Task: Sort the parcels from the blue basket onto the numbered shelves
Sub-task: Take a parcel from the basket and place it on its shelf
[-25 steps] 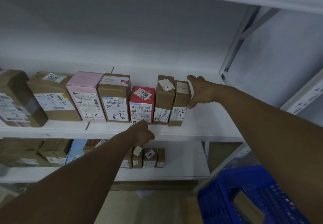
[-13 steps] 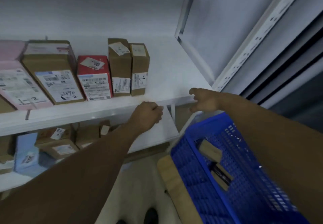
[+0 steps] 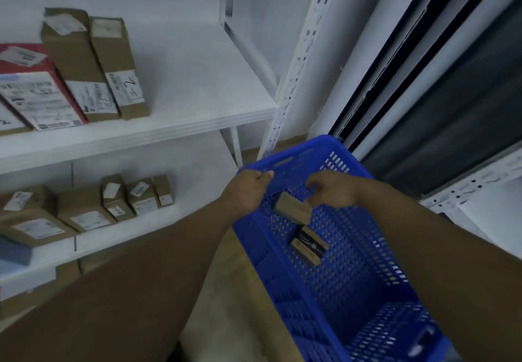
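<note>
Head view: the blue basket (image 3: 296,154) sits low and to the right, its far rim tilted up toward the white perforated upright (image 3: 293,79). The left hand (image 3: 248,189) is at the far-left corner of that rim with its fingers curled in. Blur hides whether they clasp the rim or only lie against it. The right hand (image 3: 333,189) is inside the rim line, just right of the left hand, knuckles up and fingers bent downward. Directly under its fingertips lies a brown parcel (image 3: 292,209), angled on the basket's mesh floor. Whether the fingers already grasp it or merely meet it cannot be told. Nearer the person than that hand, a second parcel with a dark band (image 3: 309,244) lies touching the first, and the basket floor beyond it is open mesh.

Both forearms reach forward from the lower corners, nearly straight. Up and left of the left hand, the upper shelf (image 3: 141,133) has bare board between the tall brown parcels (image 3: 118,65) and the upright. The lower shelf (image 3: 197,181), level with the left hand, carries small parcels (image 3: 141,196) with clear board to their right.
</note>
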